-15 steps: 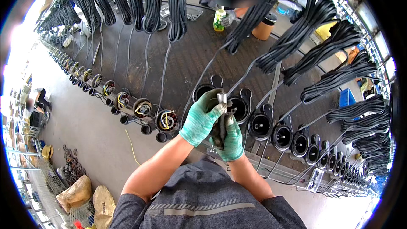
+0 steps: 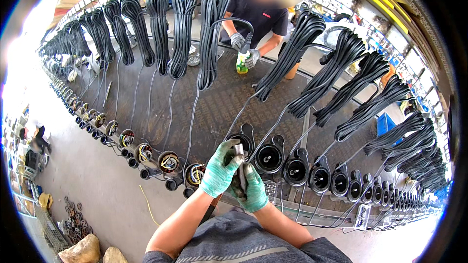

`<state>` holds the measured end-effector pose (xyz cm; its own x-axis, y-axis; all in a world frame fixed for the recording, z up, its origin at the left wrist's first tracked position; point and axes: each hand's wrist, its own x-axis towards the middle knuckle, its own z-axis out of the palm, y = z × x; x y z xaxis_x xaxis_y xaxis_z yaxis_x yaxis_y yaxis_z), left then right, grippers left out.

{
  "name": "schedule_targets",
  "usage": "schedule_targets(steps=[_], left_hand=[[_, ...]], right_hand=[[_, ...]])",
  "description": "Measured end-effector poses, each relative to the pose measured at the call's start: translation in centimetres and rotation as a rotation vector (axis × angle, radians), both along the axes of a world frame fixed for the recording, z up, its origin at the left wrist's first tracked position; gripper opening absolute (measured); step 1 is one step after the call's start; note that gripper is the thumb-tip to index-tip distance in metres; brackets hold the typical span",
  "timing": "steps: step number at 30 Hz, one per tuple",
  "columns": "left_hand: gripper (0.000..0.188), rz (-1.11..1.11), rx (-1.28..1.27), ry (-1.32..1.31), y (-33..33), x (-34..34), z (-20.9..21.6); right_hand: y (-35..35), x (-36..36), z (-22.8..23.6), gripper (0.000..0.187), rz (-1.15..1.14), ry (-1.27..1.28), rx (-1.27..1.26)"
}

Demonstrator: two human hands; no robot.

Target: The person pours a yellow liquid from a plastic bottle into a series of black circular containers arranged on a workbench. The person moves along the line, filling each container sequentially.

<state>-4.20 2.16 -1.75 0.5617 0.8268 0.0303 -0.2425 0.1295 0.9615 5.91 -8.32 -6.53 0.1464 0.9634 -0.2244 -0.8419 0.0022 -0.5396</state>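
In front of my body, both hands are close together in green gloves with dark-stained fingers. My left hand (image 2: 219, 169) is closed, thumb pressed against a short silver metal cylinder (image 2: 239, 150) that points up. My right hand (image 2: 252, 189) is closed just below and to the right, its fingers curled around a dark part whose kind I cannot make out. Whether that part and the cylinder are one piece is hidden by the gloves. Just beyond my hands stands a round black housing (image 2: 247, 130) with a loop handle; another black housing (image 2: 269, 158) sits to the right.
Black housings line the bench edge rightward; motor bodies with yellow wires (image 2: 169, 162) line it leftward. Bundled black cables (image 2: 214, 39) hang above the dark bench top (image 2: 214, 102). Across it, a co-worker's gloved hands (image 2: 251, 58) hold a green-and-white container (image 2: 242, 63).
My view has tilted up, so the bench and hands sit lower in the picture. Both hands keep hold together. The co-worker's second gloved hand now shows beside the container.
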Motion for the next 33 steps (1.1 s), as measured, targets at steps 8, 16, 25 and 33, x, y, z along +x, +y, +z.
schedule_targets(steps=[8,16,25,33], left_hand=[[0.050,-0.049,0.048,-0.002,-0.2,-0.2,-0.5],[0.042,-0.085,0.028,0.098,0.0,-3.5,0.1],[0.075,-0.469,1.177,1.351,5.7,2.3,-0.6],[0.071,-0.631,1.192,1.525,7.2,5.3,-3.6]], right_hand=[[0.0,-1.4,0.0,0.035,-0.107,-0.123,-0.134],[-4.3,-0.1,1.9,0.044,0.109,-0.342,-0.217],[-13.8,3.5,-3.8,0.041,0.124,-0.614,-0.402],[-18.3,7.2,-5.8,0.033,-0.197,-0.552,-0.443]])
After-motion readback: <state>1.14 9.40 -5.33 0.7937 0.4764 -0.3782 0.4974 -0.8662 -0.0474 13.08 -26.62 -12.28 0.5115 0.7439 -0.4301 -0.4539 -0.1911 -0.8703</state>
